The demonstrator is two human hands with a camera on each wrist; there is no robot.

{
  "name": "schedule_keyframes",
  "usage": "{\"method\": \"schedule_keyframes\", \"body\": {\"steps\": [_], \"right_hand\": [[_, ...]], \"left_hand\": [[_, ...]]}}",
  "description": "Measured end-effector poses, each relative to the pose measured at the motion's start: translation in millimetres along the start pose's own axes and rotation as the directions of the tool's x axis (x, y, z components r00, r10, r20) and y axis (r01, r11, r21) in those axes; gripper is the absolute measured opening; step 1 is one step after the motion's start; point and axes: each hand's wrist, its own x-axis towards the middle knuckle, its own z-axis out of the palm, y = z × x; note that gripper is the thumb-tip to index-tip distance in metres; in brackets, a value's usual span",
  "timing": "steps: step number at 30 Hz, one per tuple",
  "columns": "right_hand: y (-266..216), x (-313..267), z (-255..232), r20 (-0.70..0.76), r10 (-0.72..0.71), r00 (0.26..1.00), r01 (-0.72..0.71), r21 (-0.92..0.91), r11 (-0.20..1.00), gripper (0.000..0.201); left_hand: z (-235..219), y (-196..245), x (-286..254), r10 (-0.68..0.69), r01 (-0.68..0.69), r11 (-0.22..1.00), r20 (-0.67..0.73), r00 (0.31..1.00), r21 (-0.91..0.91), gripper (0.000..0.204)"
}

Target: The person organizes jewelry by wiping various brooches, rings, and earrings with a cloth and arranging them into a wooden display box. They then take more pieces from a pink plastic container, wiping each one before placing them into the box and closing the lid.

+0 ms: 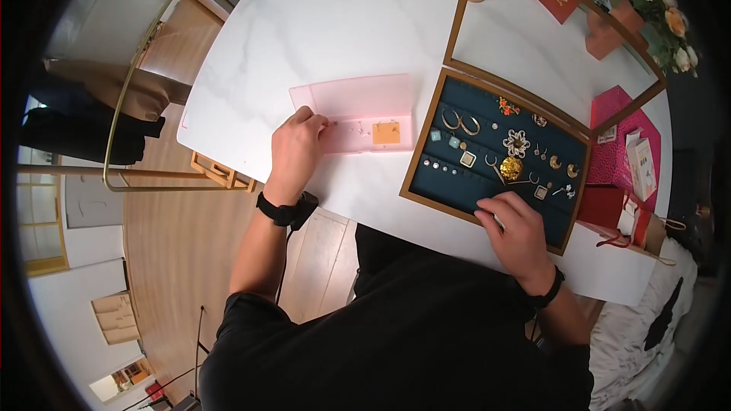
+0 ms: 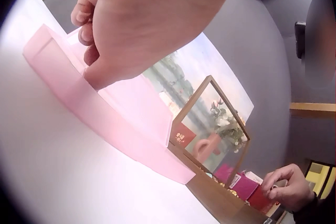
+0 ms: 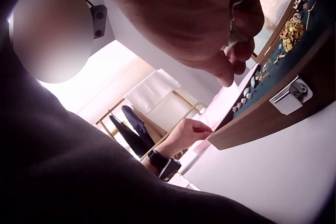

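Observation:
A pink lidded box [image 1: 352,148] lies open on the white table, holding small jewelry pieces and an orange-yellow card [image 1: 386,132]. My left hand [image 1: 293,148] reaches into its left end with curled fingers. In the left wrist view the fingertips dip behind the box's front wall, so I cannot tell what they hold. My right hand [image 1: 518,230] is over the front edge of a wooden jewelry case [image 1: 457,209]. A small silvery jewelry piece [image 3: 232,22] shows between its curled fingers. The case's dark green lining carries hoops, studs, a gold flower piece [image 1: 511,168] and a silver flower piece [image 1: 516,143].
The case's glass lid, framed in wood [image 1: 454,27], stands raised behind it. To the right are a magenta box [image 1: 609,110] and a red bag with ribbon [image 1: 628,221]. Flowers [image 1: 674,23] stand at the back right. A brass rack [image 1: 126,99] with clothes is at the left.

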Motion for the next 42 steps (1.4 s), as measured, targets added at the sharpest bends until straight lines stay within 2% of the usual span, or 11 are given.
{"method": "schedule_keyframes", "body": {"steps": [16,19,21,30,34,35,36,37,39,40,42], "right_hand": [[2,0,2,0.028,-0.021,0.999,0.021,-0.009,1.0,0.015],[1,-1,2,0.035,-0.012,0.999,0.013,-0.011,1.0,0.014],[0,-2,2,0.039,-0.011,0.999,0.011,-0.012,1.0,0.014],[-1,-2,2,0.043,-0.016,0.999,0.017,-0.022,1.0,0.014],[-2,3,3,0.034,-0.036,0.999,0.037,-0.017,0.999,0.014],[-4,6,4,0.034,-0.036,0.999,0.036,-0.018,0.999,0.014],[-6,10,5,0.022,-0.051,0.998,0.05,0.03,0.998,0.014],[-9,14,6,0.008,-0.065,0.998,0.064,0.078,0.995,0.014],[-20,27,7,-0.005,-0.053,0.999,0.054,0.163,0.985,0.014],[-25,33,8,-0.018,-0.04,0.999,0.044,0.246,0.968,0.015],[-32,45,12,-0.036,-0.043,0.998,0.053,0.331,0.942,0.015]], "left_hand": [[-1,2,0,-0.027,0.03,0.997,0.041,0.999,-0.073,0.012],[1,1,0,0.038,-0.035,0.994,0.019,0.999,-0.103,0.013],[3,1,1,0.063,-0.061,0.997,0.041,0.997,-0.038,0.014],[3,2,1,0.071,-0.07,0.997,0.022,0.997,-0.032,0.01],[-16,23,1,0.041,-0.042,0.996,-0.01,0.999,-0.084,0.006],[-26,35,1,-0.012,0.041,0.945,0.091,0.996,-0.325,0.005],[-31,46,-2,-0.039,0.144,0.832,0.203,0.978,-0.535,0.004],[-28,54,-8,0.018,0.168,0.657,0.239,0.971,-0.735,0.003],[-18,72,-22,0.137,0.208,0.413,0.286,0.948,-0.887,0.005],[-18,88,-26,0.158,0.247,0.332,0.312,0.937,-0.91,0.008],[-8,111,-34,0.196,0.19,0.246,0.241,0.951,-0.95,0.01]]}}
